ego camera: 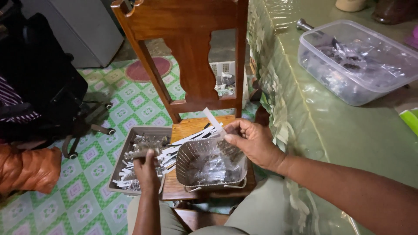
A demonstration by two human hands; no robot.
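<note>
Head view looks straight down at a wooden chair [191,65] whose seat serves as the work surface. The right hand [250,141] pinches a thin white paper strip [213,118] between thumb and fingertips, holding it up over a small metal mesh basket [191,152] on the seat. The left hand [146,167] is clenched around a small grey metal piece [141,153], which I judge to be a clip or clasp; its exact shape is hard to make out. More white strips [191,137] lie fanned across a shallow grey tray [126,150] and the seat, mixed with little metal bits. The basket already holds a heap of crinkly clear plastic packets [213,167], so a fair share looks done, yet plenty of loose strips and parts remain in the tray. On the desk [348,130] to the right, under a glossy green floral cover, stands a clear plastic tub [357,61] with more shiny packets inside. Green patterned flooring [87,191] spreads below, smooth and tiled in look.
</note>
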